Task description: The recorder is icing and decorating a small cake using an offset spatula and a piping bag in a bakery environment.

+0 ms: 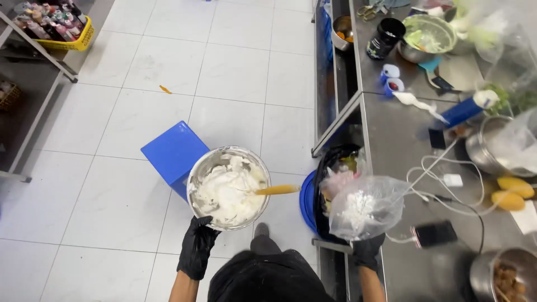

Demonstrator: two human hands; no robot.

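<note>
My left hand [197, 246], in a black glove, grips the near rim of a round metal bowl [228, 187] full of white cream. An orange spatula [277, 190] rests in the cream, its handle sticking out over the right rim. My right hand [366, 250], also black-gloved, holds up a clear plastic bag [366, 207] with white powder inside, just over the edge of the steel counter [403, 151]. The bowl hangs above the white tiled floor, left of the counter.
A blue plastic stool [172, 151] stands on the floor beyond the bowl. A bin lined with a black bag [330, 184] sits against the counter. On the counter lie a phone [435, 234], white cables, yellow mangoes [512, 193], pots, a green bowl and a dark jar.
</note>
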